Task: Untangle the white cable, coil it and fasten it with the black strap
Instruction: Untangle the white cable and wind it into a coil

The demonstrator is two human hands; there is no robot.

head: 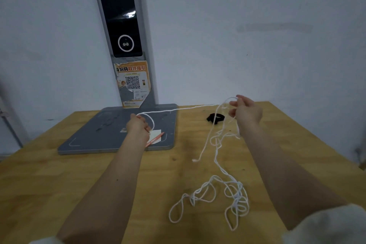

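Left hand (pixel 138 126) at 10 o'clock, fist closed round cable (pixel 216 144), small loop at knuckles. Cable runs taut toward 2 o'clock to right hand (pixel 246 112), raised, fingers pinching loop at top. From right hand strands hang down; free end lies mid-table; tangled heap at 5 o'clock on table (pixel 59 174). Strap (pixel 215 118) lies on table just left of right hand, apart from cable. Grey base (pixel 89 140) at 11 o'clock carries card (pixel 156 137) and pen (pixel 155 139) beside left wrist.
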